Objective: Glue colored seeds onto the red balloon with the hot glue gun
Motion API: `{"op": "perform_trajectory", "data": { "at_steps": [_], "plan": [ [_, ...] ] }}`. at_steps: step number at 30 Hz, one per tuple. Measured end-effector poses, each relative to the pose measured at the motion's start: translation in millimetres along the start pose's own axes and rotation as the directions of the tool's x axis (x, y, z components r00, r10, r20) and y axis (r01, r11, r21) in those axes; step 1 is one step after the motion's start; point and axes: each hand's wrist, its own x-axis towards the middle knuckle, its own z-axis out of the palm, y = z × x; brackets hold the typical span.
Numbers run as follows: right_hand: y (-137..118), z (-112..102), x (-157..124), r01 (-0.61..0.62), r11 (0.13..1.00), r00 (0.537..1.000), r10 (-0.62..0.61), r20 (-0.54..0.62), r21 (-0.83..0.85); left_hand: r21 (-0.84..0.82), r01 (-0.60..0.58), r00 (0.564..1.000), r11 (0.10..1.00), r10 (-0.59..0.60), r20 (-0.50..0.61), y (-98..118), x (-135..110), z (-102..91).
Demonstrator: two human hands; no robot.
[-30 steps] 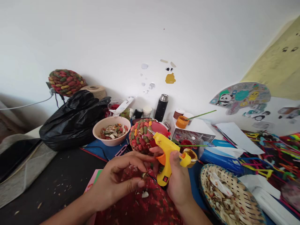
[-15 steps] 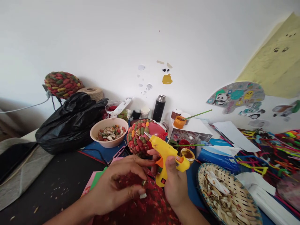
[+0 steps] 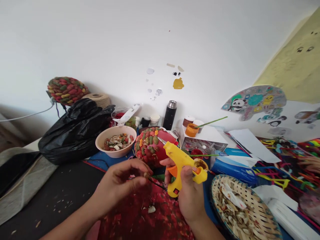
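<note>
In my right hand [image 3: 190, 193] is a yellow hot glue gun [image 3: 180, 158], its nozzle pointing up and left. My left hand [image 3: 123, 183] is to its left, thumb and fingertips pinched on a small brownish piece [image 3: 146, 174]. The gun's dark cord runs behind that piece. Just beyond the nozzle sits a red balloon [image 3: 165, 143], its left side covered with red, green and orange shell-like pieces [image 3: 147, 146]. Below my hands lies a red-stained mat [image 3: 140, 220] with a pale fragment [image 3: 151, 209] on it.
A pink bowl [image 3: 98, 141] of painted pieces stands left of the balloon, near a black plastic bag [image 3: 72, 133]. To the right are a woven basket [image 3: 260, 200], a blue tissue pack [image 3: 232, 170] and paint jars [image 3: 192, 130]. Another person's hand [image 3: 311, 165] shows at the right edge.
My left hand has risen off the mat, its fingers closing into a pinch on the small piece. The glue gun has shifted slightly right. Another person's hand has appeared at right.
</note>
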Motion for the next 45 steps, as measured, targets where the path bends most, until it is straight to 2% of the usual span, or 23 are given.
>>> {"op": "perform_trajectory", "data": {
  "at_steps": [1,3,8,12,20,29,45],
  "plan": [
    [0,0,-1,-0.007,1.0,1.0,0.007,0.01,0.006,-0.057,0.027,0.994,0.998,-0.033,-0.105,-2,3,-3.4],
    [-3,2,-2,-0.031,0.999,0.999,0.032,0.019,-0.005,-0.145,0.039,0.971,0.989,-0.072,-0.23,-6,11,-8.9],
    [-12,7,-1,-0.103,0.989,0.994,0.106,0.023,-0.108,-0.267,0.002,0.923,0.964,-0.105,-0.371,-8,25,-11.5],
    [-4,4,-1,-0.062,0.987,0.995,0.073,0.071,-0.146,-0.307,0.001,0.919,0.952,-0.122,-0.376,-4,25,-10.8],
    [4,2,-1,0.135,0.946,0.981,-0.086,0.175,-0.295,-0.297,-0.042,0.911,0.954,-0.085,-0.403,-4,22,-12.3],
    [-5,6,-2,0.172,0.932,0.972,-0.108,0.206,-0.32,-0.204,-0.046,0.918,0.978,-0.039,-0.394,-10,19,-11.4],
    [-14,12,-2,0.266,0.887,0.946,-0.164,0.28,-0.378,-0.2,-0.041,0.926,0.979,-0.038,-0.376,-7,18,-10.4]
  ]
}}
